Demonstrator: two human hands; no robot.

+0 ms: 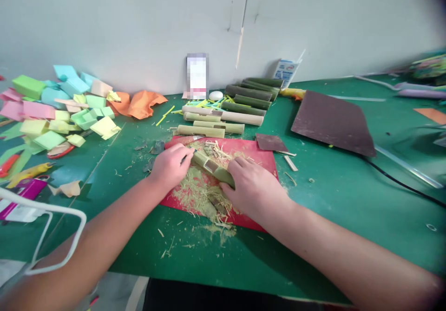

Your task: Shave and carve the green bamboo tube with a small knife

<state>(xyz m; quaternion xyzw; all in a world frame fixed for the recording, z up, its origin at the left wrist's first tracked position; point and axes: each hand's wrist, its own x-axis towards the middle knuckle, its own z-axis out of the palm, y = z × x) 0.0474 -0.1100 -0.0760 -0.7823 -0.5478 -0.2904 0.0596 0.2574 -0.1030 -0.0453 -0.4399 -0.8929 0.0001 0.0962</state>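
A bamboo tube (210, 166) with a rectangular slot cut in its top lies slantwise over a red mat (270, 160). My right hand (249, 181) is closed round its near right end. At the tube's far left end my left hand (173, 163) is closed in a fist. Something small, slim and dark shows between its fingers; its kind I cannot make out. Pale shavings and bamboo dust (191, 192) cover much of the mat under the tube. Behind it lie pale bamboo tubes (223, 116), some slotted, and darker green ones (249, 93).
Folded paper pieces (66, 106) and orange paper (142, 104) crowd the left. A white frame (81, 227) stands near my left forearm. At right lie a dark brown sheet (332, 120), a smaller brown piece (271, 142) and a black cable (400, 178). A phone (197, 76) leans on the wall.
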